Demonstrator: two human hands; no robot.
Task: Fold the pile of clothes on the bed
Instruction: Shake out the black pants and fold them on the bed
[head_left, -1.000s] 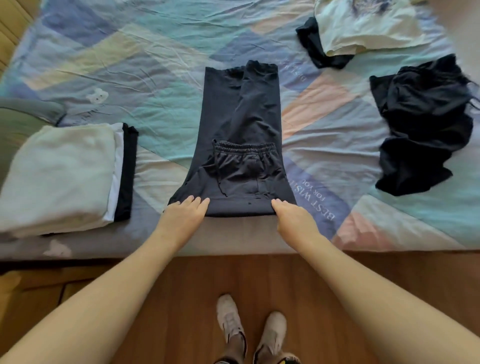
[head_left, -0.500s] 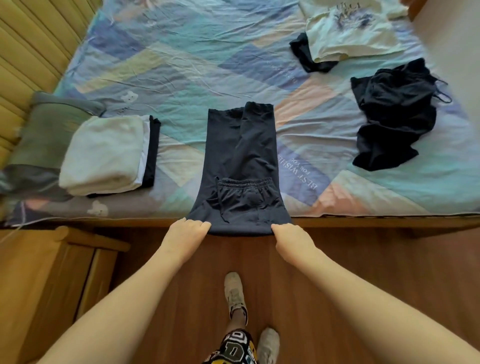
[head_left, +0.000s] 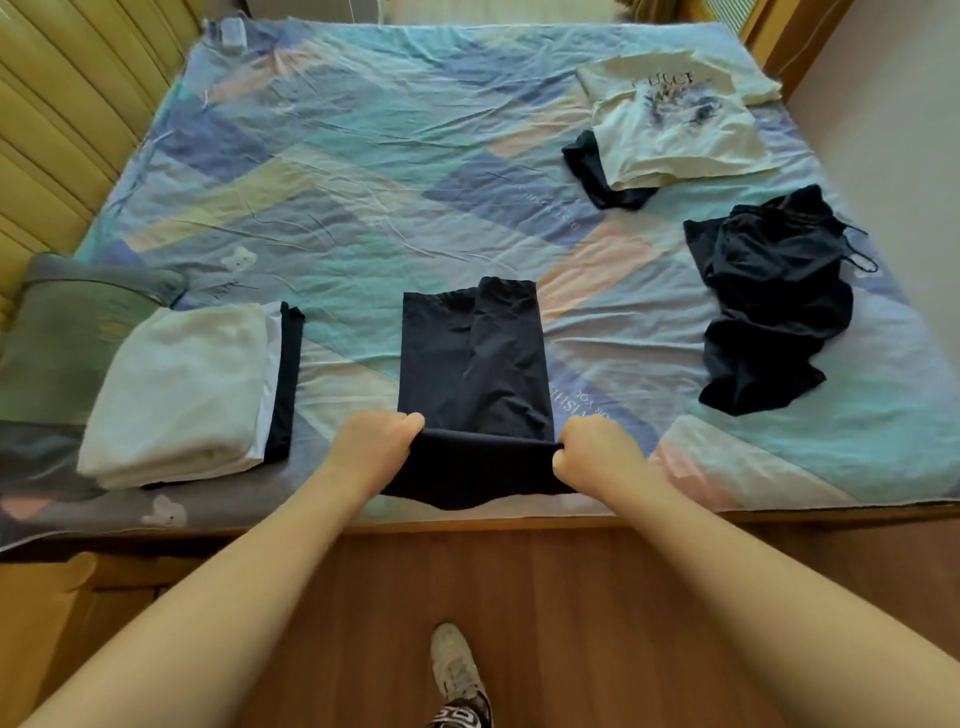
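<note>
Soft, even daylight, slightly hazy.
Wide-angle bowing bends the patchwork pastel bedsheet (head_left: 363, 171) edges; dark garments lose detail.

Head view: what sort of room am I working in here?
Most likely a home bedroom. A large bed with a patchwork sheet fills the view, a pillow lies at its left, and clothes such as the dark trousers lie on it above a wooden floor.

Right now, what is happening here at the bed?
A person is folding dark trousers on the bed. The left hand and the right hand each grip one side of the near fold, lifted off the sheet. A folded stack lies to the left; a crumpled black garment and a cream T-shirt wait at the right.
</note>
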